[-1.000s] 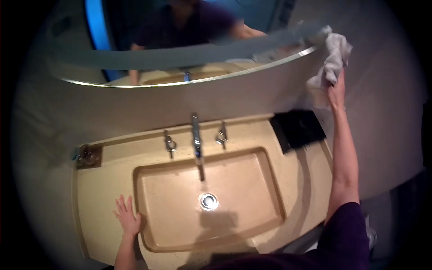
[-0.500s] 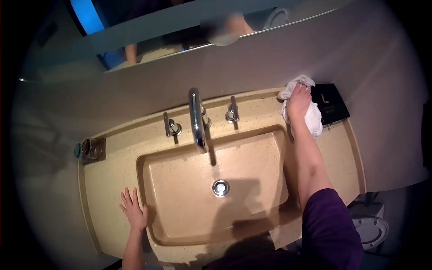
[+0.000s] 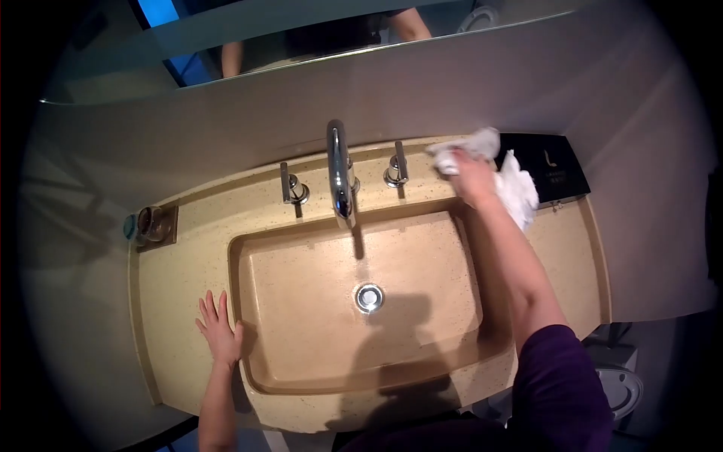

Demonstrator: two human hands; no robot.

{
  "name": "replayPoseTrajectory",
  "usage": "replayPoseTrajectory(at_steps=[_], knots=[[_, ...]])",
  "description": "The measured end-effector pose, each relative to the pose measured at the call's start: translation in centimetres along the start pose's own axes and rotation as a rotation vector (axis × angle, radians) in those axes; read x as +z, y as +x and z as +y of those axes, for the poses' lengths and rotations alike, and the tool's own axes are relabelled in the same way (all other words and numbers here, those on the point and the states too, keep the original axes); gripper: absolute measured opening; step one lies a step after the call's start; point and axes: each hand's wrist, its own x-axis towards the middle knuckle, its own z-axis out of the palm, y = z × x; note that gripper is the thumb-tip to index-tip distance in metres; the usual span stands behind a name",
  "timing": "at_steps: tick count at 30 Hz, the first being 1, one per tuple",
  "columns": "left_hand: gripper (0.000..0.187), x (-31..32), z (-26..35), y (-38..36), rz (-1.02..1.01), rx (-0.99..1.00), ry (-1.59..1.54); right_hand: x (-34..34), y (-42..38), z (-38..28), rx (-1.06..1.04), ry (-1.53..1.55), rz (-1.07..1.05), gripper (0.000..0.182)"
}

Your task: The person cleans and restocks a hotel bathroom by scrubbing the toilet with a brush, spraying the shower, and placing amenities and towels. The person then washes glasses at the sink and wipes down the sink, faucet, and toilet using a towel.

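Observation:
My right hand (image 3: 473, 179) presses a white cloth (image 3: 517, 194) onto the counter behind the basin's back right corner. The cloth spreads out on both sides of the hand, and its far end is slightly blurred. Fingers of this hand are partly buried in the fabric. My left hand (image 3: 220, 331) lies flat with fingers spread on the speckled beige counter (image 3: 172, 316), beside the basin's left rim. Between the hands is the rectangular sink basin (image 3: 301, 316) with a round metal drain (image 3: 370, 298).
A chrome faucet (image 3: 339, 166) rises behind the basin between a left handle (image 3: 294, 185) and a right handle (image 3: 396, 167). A black box (image 3: 550, 167) sits right of the cloth. Glasses on a small tray (image 3: 157, 228) stand at far left. A mirror (image 3: 301, 38) hangs above; a toilet (image 3: 619, 392) is lower right.
My right hand has moved left along the back counter, dragging part of the cloth away from the black box and toward the right handle. My left hand stays flat beside the basin.

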Motion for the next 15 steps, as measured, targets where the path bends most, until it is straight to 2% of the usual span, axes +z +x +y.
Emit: replayPoseTrajectory(at_steps=[2,3,4,6,8,9,12,13,15], knots=[[0.076,-0.1,-0.1,0.2,0.015,0.005,0.015,-0.7,0.0,2.4,0.049,0.392,0.105,0.051],[0.076,0.1,-0.2,0.2,0.031,0.010,0.006,-1.2,-0.3,2.0,-0.120,0.444,0.308,0.050],[0.077,0.4,-0.1,0.0,0.044,0.011,-0.005,-1.9,0.2,0.4,-0.194,0.434,0.338,0.049],[0.077,0.5,0.0,-0.1,0.033,0.003,-0.019,-1.4,1.6,-3.3,-0.509,0.305,0.342,0.053],[0.077,0.2,0.1,0.2,0.034,-0.005,-0.020,-0.3,1.7,-5.2,-0.484,0.068,0.266,0.057],[0.077,0.3,0.1,0.3,0.031,-0.011,-0.019,0.3,1.9,-4.6,-0.517,-0.004,0.311,0.062],[0.076,0.0,0.1,0.0,0.005,-0.024,-0.013,0.4,1.3,-3.5,-0.344,0.022,0.317,0.060],[0.076,-0.1,0.1,0.0,-0.002,-0.033,-0.014,0.3,0.8,-3.4,-0.235,0.097,0.260,0.057],[0.076,0.0,0.1,0.0,0.019,-0.031,-0.024,0.2,-0.9,-6.0,-0.159,0.008,0.211,0.052]])
